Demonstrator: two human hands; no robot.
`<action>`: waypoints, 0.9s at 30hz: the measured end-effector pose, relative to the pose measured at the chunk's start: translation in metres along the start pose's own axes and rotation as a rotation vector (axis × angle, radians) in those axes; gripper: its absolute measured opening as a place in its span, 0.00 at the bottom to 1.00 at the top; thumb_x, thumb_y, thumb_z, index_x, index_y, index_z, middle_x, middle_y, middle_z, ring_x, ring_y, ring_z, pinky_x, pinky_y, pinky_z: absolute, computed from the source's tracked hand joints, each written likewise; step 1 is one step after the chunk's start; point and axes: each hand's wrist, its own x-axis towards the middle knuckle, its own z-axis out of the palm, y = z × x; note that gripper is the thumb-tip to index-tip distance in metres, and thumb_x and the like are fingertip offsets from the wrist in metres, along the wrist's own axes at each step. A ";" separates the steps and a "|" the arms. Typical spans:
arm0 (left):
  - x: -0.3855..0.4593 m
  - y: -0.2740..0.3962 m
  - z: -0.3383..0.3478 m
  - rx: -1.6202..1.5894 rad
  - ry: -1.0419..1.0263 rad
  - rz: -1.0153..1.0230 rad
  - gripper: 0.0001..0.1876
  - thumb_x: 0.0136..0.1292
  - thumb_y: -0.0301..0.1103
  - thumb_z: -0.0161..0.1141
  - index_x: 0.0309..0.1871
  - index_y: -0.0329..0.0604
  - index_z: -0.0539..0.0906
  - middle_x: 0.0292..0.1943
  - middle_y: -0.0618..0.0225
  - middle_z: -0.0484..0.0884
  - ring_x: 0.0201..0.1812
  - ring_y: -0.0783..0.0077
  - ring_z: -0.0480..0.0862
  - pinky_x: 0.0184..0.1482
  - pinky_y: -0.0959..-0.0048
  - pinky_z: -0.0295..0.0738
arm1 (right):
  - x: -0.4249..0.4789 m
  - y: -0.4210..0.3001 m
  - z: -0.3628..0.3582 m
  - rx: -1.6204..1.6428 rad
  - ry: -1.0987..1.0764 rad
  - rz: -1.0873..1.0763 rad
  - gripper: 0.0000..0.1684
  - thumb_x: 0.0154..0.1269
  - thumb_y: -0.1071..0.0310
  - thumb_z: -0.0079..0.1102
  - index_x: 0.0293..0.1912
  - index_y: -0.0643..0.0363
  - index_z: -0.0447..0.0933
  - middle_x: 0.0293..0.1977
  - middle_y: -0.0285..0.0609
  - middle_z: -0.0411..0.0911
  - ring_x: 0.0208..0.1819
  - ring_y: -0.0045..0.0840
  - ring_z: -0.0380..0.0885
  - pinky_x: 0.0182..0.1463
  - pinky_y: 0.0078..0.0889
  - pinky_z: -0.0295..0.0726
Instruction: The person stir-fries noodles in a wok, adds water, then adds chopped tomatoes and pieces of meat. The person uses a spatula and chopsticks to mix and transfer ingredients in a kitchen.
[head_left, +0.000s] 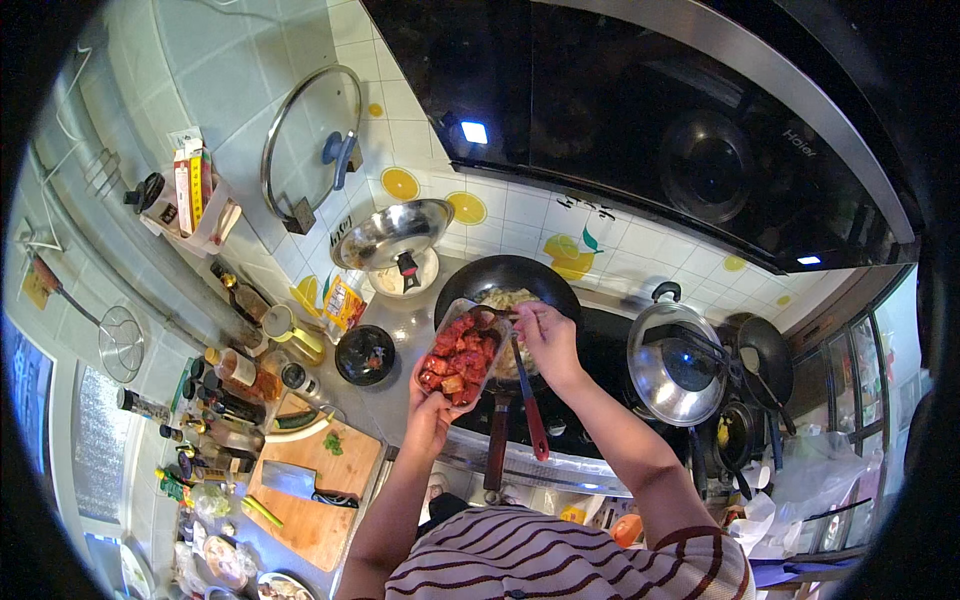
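Note:
My left hand (433, 420) grips the near end of a clear plastic container (491, 367) filled with red, sauce-coated chunks (459, 356), held tilted above the near left rim of a black wok (559, 289). At its far end, my right hand (546, 339) pinches a dark utensil (499, 313) whose tip reaches into the container. Pale chopped food (517, 298) lies in the wok, partly hidden by the container and my right hand. A spatula with a red handle (535, 427) rests in the wok, beside the wok's brown wooden handle (497, 442).
Left of the wok are a small black bowl (365, 355) and a wooden cutting board (322, 510) with a cleaver (289, 480). Bottles (232, 367) crowd the left wall. A lidded pan (675, 367) stands on the right, under the black range hood (637, 90).

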 end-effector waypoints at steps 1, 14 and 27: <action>0.000 0.000 -0.001 0.007 -0.010 0.000 0.43 0.45 0.13 0.42 0.70 0.50 0.52 0.65 0.55 0.62 0.62 0.50 0.71 0.51 0.53 0.80 | 0.001 0.004 0.003 -0.086 0.006 -0.146 0.13 0.69 0.67 0.51 0.39 0.67 0.78 0.24 0.43 0.79 0.24 0.20 0.79 0.29 0.22 0.78; 0.004 0.000 -0.001 -0.007 -0.030 -0.005 0.43 0.46 0.13 0.42 0.70 0.51 0.51 0.66 0.57 0.60 0.64 0.52 0.69 0.54 0.53 0.78 | 0.008 0.020 0.006 0.525 -0.032 0.619 0.14 0.68 0.65 0.49 0.38 0.65 0.79 0.22 0.40 0.78 0.19 0.18 0.76 0.21 0.19 0.73; 0.006 -0.004 -0.006 -0.028 0.001 -0.040 0.45 0.43 0.15 0.43 0.69 0.59 0.54 0.67 0.59 0.60 0.64 0.48 0.68 0.53 0.45 0.76 | 0.004 0.014 -0.003 0.572 0.061 0.515 0.13 0.69 0.66 0.49 0.38 0.65 0.78 0.22 0.39 0.77 0.19 0.16 0.72 0.21 0.19 0.70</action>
